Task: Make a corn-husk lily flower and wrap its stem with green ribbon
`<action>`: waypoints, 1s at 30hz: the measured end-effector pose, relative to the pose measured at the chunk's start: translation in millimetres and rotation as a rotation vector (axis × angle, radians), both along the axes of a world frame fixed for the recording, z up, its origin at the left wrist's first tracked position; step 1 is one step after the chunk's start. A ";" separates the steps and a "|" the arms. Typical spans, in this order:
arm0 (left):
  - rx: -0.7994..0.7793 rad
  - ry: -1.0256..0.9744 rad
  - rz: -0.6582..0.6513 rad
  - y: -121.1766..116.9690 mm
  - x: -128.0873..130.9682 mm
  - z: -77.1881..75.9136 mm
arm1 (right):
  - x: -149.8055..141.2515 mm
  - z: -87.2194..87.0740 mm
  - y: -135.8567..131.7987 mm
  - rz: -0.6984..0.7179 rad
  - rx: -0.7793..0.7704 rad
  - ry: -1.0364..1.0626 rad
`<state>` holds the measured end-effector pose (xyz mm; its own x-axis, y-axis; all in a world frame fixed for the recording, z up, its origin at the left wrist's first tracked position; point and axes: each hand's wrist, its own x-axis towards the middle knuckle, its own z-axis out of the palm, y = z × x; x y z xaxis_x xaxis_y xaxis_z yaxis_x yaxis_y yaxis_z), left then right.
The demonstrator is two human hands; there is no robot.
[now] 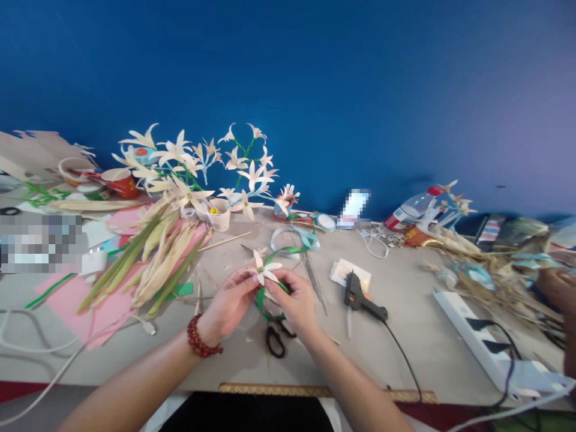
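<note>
Between my two hands is a small cream-white husk flower [262, 271] with pointed petals. My left hand [234, 294], with a red bead bracelet [201, 339] at the wrist, pinches the flower from the left. On the other side my right hand [292, 297] closes its fingers at the flower's base. Green ribbon [261, 300] hangs beneath the flower and runs up behind it; its exact hold in my fingers is hidden. Black-handled scissors [275, 343] lie on the table just below my hands, partly covered by the right one.
Corn husks [159, 264] lie on pink paper at left, before finished husk flowers [180, 150]. A glue gun [362, 300] rests at right, its cord trailing to the front edge. Farther right are a power strip [468, 339] and another person's hand [558, 291]. Thin wires [315, 279] lie behind my hands.
</note>
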<state>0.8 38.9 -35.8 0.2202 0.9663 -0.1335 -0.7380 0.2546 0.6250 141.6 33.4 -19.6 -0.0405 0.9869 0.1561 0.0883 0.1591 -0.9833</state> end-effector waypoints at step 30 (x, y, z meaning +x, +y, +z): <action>0.050 0.117 0.040 -1.5 -1.6 -4.0 | 1.3 -6.3 -1.0 0.031 -0.039 0.103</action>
